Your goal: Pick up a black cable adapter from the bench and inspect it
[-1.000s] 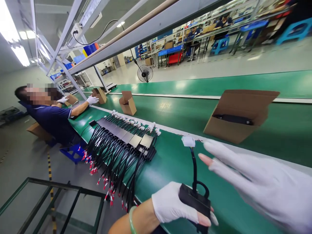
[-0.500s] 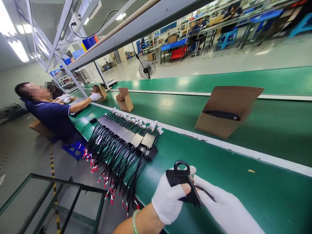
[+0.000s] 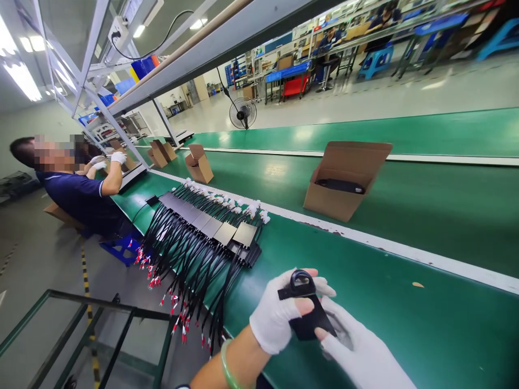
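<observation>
**Both gloved hands closed on one black module at the near edge of the bench**

The person's left hand [image 3: 278, 316], in a white glove with the fingertips cut away, is wrapped around a small black module [image 3: 305, 313], thumb pressed across its flat face. A green bangle [image 3: 227, 367] sits on that wrist. The right hand [image 3: 357, 354], gloved the same way, comes in from the lower right and grips the module's lower end, fingertips touching the black plate. So both hands are clasped on the one part, neither of them slack. A black cable loop [image 3: 300, 279] stands up from the top of the module, just above the left thumb.

The module is held just over the green bench [image 3: 365, 270], at its near edge. To the left of the module along the bench lies a row of like black modules [image 3: 211, 227], overlapping like tiles, their black leads [image 3: 178, 270] hanging off the near edge with red and white tips. White plugs [image 3: 243, 208] line the far side of that row.

Beyond the module, past a white strip [image 3: 405, 251], an open cardboard box [image 3: 344, 178] stands on the green belt with something black inside. Farther left on the belt stands a smaller box [image 3: 198, 165]. At the far left end of the bench a co-worker in a dark blue shirt [image 3: 77, 200] sits with white-gloved hands [image 3: 115, 158] raised.
</observation>
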Demonstrator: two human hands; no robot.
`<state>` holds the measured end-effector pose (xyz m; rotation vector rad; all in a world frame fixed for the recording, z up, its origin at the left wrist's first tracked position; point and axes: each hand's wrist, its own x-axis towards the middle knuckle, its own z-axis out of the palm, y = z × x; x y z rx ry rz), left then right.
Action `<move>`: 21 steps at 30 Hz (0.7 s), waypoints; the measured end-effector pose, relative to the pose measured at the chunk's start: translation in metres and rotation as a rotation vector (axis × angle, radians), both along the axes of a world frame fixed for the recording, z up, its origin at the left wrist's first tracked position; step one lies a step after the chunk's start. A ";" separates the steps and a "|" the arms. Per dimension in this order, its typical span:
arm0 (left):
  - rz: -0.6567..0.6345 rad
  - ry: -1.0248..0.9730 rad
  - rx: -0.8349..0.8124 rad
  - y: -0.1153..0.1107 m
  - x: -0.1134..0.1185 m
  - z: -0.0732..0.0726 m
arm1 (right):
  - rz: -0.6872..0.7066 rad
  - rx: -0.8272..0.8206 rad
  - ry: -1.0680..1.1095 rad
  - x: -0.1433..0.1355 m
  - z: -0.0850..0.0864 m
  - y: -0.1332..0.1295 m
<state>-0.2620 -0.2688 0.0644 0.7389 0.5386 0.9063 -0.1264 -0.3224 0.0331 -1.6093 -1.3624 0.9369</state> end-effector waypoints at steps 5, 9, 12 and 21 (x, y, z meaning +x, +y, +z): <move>0.118 -0.054 -0.020 0.005 0.008 -0.005 | -0.016 -0.316 0.247 0.006 0.002 0.000; 0.207 -0.042 -0.023 -0.003 0.019 -0.012 | 0.009 -0.378 0.302 0.014 0.000 0.000; 0.160 0.046 0.020 -0.006 0.022 -0.015 | 0.026 -0.364 0.333 0.020 -0.006 -0.005; -0.018 0.135 0.091 -0.005 0.028 -0.063 | -0.098 -0.285 -0.112 0.172 0.037 -0.013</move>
